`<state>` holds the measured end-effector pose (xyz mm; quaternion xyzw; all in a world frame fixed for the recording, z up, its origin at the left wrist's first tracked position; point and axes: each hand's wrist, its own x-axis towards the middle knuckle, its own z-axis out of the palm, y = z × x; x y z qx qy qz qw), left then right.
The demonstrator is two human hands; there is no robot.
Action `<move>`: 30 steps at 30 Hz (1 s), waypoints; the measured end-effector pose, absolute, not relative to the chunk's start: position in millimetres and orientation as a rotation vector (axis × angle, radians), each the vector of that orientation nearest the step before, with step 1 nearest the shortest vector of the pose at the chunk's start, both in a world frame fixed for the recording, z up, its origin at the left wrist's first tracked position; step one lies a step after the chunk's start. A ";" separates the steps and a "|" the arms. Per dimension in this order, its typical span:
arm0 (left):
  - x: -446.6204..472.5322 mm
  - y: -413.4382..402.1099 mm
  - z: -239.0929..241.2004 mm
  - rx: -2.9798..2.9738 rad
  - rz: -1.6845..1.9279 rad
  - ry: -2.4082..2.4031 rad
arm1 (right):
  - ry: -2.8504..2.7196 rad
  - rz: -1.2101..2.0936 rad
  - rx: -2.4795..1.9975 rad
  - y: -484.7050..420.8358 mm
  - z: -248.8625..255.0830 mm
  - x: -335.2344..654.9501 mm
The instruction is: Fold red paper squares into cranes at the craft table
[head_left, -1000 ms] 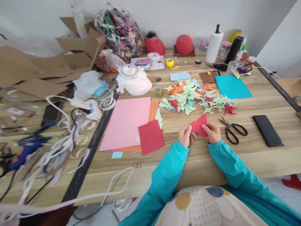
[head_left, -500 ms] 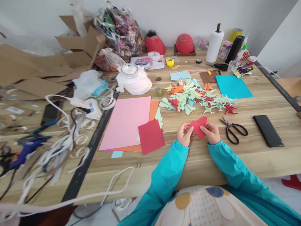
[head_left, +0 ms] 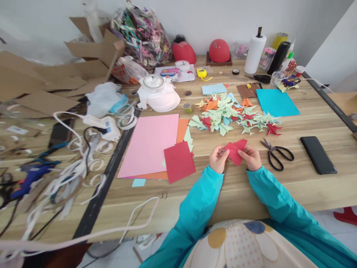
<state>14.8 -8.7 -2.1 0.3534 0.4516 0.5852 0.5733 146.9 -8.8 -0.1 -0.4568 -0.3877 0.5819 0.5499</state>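
A piece of folded red paper is held between my two hands, just above the wooden table. My left hand pinches its left side, thumb on top and fingers curled beneath. On the right side, my right hand grips it with the thumb pressed on the front. Beyond my hands lies a heap of folded paper pieces in green, orange, red and blue. Black-handled scissors lie right of my right hand. To the left, a dark red sheet overlaps a large pink sheet.
A black phone lies at the right. Behind the heap are a turquoise sheet and a paper towel roll. White cables, a power strip, a blue glue gun and cardboard clutter the left side.
The upper right point of the red paper has shifted slightly right and down. Both hands keep their hold and almost the same place.
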 end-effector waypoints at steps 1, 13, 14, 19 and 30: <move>14.6 -8.4 -2.0 0.829 1.391 1.050 | -0.917 1.376 -1.083 -8.7 -0.8 147.3; 18.5 -10.2 -11.3 0.961 1.442 0.973 | -0.780 1.303 -1.135 -3.8 -5.8 148.8; 19.2 -10.7 -11.6 0.980 1.439 0.961 | -0.754 1.325 -1.142 -3.7 -5.4 148.3; 20.1 -10.7 -12.9 1.070 1.413 0.968 | -0.650 1.444 -1.131 -5.5 -0.6 145.3; 1.2 -1.4 -10.6 1.214 1.390 1.220 | -0.891 1.318 -1.158 -1.8 -1.5 154.6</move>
